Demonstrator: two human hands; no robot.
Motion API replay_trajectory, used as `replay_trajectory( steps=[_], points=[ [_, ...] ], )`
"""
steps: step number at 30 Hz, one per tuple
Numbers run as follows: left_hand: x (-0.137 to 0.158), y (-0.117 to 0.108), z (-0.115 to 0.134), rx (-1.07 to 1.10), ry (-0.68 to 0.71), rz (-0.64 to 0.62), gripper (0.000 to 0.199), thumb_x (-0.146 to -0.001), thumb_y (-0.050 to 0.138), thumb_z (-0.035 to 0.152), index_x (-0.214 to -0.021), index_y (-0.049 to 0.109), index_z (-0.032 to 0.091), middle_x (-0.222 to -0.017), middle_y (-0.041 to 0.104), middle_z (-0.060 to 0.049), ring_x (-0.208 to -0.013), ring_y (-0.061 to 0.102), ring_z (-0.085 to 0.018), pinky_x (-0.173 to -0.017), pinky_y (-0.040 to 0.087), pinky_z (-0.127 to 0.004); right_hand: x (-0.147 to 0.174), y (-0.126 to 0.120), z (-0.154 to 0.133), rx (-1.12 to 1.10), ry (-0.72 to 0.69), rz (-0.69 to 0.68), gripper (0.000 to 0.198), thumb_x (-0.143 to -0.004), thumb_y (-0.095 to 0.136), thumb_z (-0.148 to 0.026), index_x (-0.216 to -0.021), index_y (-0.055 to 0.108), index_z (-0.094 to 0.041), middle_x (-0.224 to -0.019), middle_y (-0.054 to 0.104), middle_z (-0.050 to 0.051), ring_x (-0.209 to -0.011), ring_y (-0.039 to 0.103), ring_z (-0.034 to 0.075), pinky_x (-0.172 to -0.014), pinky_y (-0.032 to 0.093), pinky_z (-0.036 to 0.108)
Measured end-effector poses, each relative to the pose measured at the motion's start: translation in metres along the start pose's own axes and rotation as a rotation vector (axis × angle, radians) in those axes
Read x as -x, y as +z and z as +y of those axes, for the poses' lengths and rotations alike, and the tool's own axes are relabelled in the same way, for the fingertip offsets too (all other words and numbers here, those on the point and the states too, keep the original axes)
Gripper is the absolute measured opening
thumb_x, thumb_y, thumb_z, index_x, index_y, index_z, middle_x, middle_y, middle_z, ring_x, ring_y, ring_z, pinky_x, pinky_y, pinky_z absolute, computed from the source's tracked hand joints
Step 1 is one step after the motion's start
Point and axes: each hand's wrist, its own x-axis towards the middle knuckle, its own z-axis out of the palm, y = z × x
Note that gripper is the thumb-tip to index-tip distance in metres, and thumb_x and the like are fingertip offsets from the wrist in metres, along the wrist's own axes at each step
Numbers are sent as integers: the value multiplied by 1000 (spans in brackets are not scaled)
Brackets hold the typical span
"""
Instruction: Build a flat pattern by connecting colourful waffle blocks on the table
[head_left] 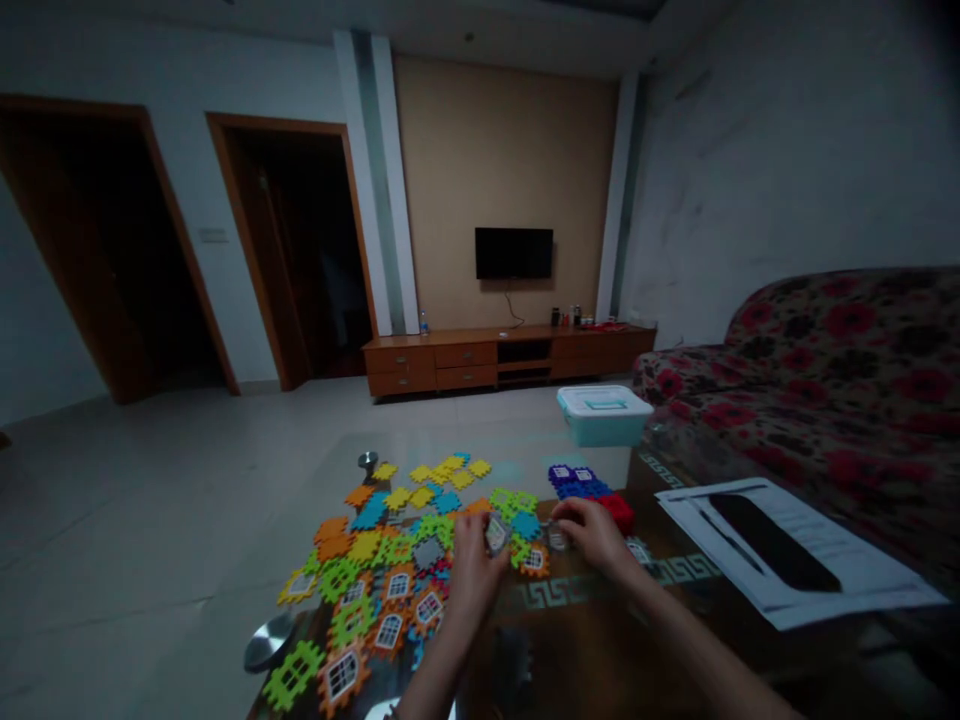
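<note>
My left hand [474, 555] is closed on a grey interlocking tile [496, 534] with a window-like picture on it. A little to the right, my right hand [594, 535] pinches a small greyish piece [556, 537], blurred and hard to make out. The two pieces are apart. Left of and beyond my left hand spreads a pile of notched tiles in green, orange, yellow and blue, including a green tile [293, 676] and an orange window tile [343, 676]. Past my right hand are purple-blue tiles [574, 480] and red tiles [618, 512], partly hidden by that hand.
The glass-topped table [570, 640] has metal discs [268, 642] at its left edge. White papers [862, 590] with a black phone-like object [772, 540] and a pen lie right. A teal box with a white lid [606, 425] stands beyond, near a floral sofa [847, 370].
</note>
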Motion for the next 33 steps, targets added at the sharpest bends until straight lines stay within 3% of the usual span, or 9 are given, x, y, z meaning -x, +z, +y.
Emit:
replay_trajectory(
  steps=[3,6,11,14,22,27,33],
  points=[
    [10,46,28,-37,127,-180,51,-66,56,10,-116,55,19,-116,53,-8,-113,52,-23,-101,41,-34,8,-62,21,-94,70,213,17,-62,63,-33,-72,69,-20,-76,74,6,-74,68,25,-72,53,36],
    [16,85,50,-115,177,-334,56,-66,54,6,-120,54,18,-123,53,-9,-118,50,-23,-103,38,-32,15,-101,42,-111,158,315,18,-58,66,-32,-71,67,-21,-73,73,5,-73,68,25,-72,53,36],
    [13,129,68,-207,183,-481,56,-68,56,8,-123,55,18,-132,54,-9,-124,46,-24,-105,34,-32,22,-114,73,109,402,241,12,-60,63,-19,-72,65,-20,-62,68,1,-66,67,21,-62,50,28],
    [10,146,69,-247,200,-502,48,-69,56,9,-116,60,19,-131,56,-8,-123,48,-25,-105,34,-33,22,-114,83,227,439,229,11,-65,62,-18,-75,66,-21,-66,70,2,-71,68,21,-60,49,26],
    [10,161,63,-287,259,-445,40,-73,46,6,-106,65,21,-125,62,-8,-119,52,-24,-105,33,-38,17,-113,91,306,516,219,11,-67,64,-15,-78,66,-19,-65,68,0,-64,66,17,-55,44,23],
    [12,161,60,-252,273,-462,39,-74,48,8,-108,65,19,-135,58,-10,-127,47,-25,-107,31,-40,19,-105,89,372,543,193,11,-69,61,-12,-77,66,-18,-61,66,-1,-61,65,16,-54,42,22],
    [13,158,60,-333,252,-455,44,-76,49,12,-116,61,22,-137,53,-8,-128,42,-27,-105,31,-42,23,-110,85,511,524,142,10,-67,65,-14,-75,66,-21,-73,72,2,-76,69,20,-63,45,24]
  ],
)
